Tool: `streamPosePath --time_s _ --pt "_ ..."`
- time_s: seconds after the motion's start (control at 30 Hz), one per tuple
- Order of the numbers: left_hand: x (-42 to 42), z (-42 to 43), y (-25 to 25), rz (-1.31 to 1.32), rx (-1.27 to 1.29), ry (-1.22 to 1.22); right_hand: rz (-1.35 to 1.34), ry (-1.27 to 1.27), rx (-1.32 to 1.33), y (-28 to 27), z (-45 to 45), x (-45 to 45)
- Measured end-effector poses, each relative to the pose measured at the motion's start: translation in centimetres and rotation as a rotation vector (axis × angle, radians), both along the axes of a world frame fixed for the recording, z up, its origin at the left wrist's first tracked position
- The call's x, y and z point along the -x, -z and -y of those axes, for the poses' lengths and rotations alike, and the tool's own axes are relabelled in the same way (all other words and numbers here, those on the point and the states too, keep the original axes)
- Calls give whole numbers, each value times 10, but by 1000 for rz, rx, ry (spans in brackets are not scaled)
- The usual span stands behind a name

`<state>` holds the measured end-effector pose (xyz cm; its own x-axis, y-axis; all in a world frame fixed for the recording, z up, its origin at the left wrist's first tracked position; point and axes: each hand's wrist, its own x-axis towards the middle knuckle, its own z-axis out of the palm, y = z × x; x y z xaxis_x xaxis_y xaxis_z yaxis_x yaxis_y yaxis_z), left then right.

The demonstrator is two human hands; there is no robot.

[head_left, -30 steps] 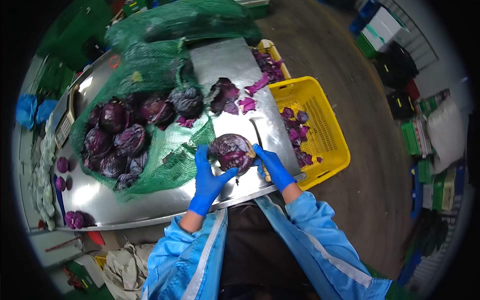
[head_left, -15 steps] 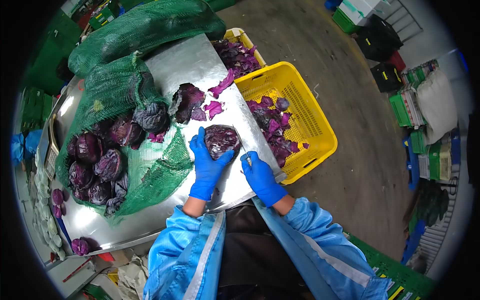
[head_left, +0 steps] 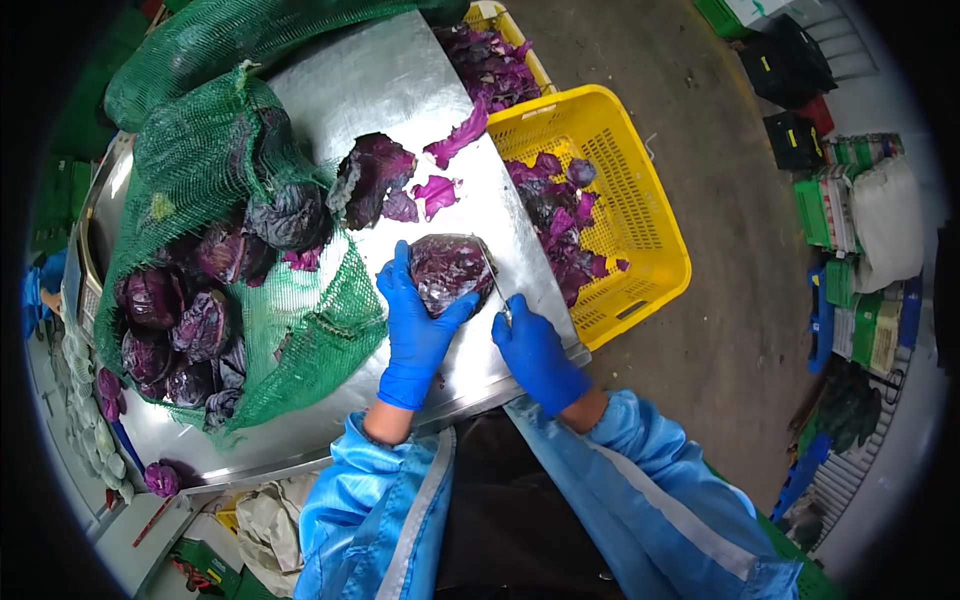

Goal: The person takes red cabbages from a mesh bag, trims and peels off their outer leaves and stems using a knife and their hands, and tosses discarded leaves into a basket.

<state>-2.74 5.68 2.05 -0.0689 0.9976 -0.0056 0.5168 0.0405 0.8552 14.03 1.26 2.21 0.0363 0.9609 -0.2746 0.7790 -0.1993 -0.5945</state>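
A red cabbage (head_left: 450, 272) lies on the metal table (head_left: 350, 85), with my blue-gloved left hand (head_left: 418, 325) curved round its left and lower side. My right hand (head_left: 535, 348), gloved too, is closed round the handle of a knife (head_left: 497, 283). The thin blade stands against the cabbage's right side. Loose purple leaves (head_left: 375, 180) lie beyond the cabbage. To the left, an open green mesh bag (head_left: 330, 345) holds several more cabbages (head_left: 205, 325).
A yellow crate (head_left: 655, 240) with trimmed leaves stands against the table's right edge, with another leaf-filled crate (head_left: 538, 60) behind it. A full green mesh sack (head_left: 215, 45) lies at the far left. Small purple heads (head_left: 162, 479) sit at the near left.
My right hand has gone from the cabbage to the knife, whose blade is now at the cabbage's right side. My left hand still holds the cabbage, which has been turned. The view has shifted.
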Motion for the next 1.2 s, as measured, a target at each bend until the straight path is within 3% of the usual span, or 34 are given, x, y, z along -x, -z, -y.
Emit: streamPosePath --time_s 0.13,0.23,0.33,0.37,0.4,0.47,0.53,0.6,0.7,0.8,0.87,0.9,0.93,1.0,1.07,1.13,1.17,1.2 --pt "1 -6 4 11 15 -12 -26 -53 144 -1 -14 -7" --pt "-1 -10 -5 49 66 -13 -27 -17 256 30 -33 -1" --pt "13 -6 19 65 -17 -16 -135 60 355 50 -58 10" --pt "14 -6 24 314 51 -70 -62 -6 289 50 -54 12" --pt "17 -8 22 300 83 -54 17 -73 211 48 -55 10" --pt "20 -5 7 450 88 -14 -114 -26 279 15 -50 5" --pt "19 5 -4 600 152 3 -802 159 343 15 -37 -3" --pt "19 16 -6 754 218 25 -913 179 176 17 -25 -14" --pt "13 36 -7 549 20 -47 -779 135 71 -3 -5 -20" --pt "9 51 22 313 -32 -181 -947 169 51 -10 1 -17" --pt "14 51 19 379 -32 -218 -844 385 379 -6 -19 -32" --pt "15 50 19 337 -56 -217 -777 538 249 -22 -28 -33" --pt "17 45 20 298 -86 -216 -712 531 207 -17 -37 -39" --pt "16 37 21 267 -77 -219 -251 105 -310 -7 -32 -33" --pt "12 31 15 239 -177 -114 -517 15 -460 -38 -28 0" --pt "9 34 3 73 -259 -79 -313 -180 -483 -41 -35 8" --pt "10 40 5 47 -244 -101 -530 -167 -454 -23 -37 9" --pt "10 50 10 26 -234 -126 -528 -167 -457 -24 -38 5"
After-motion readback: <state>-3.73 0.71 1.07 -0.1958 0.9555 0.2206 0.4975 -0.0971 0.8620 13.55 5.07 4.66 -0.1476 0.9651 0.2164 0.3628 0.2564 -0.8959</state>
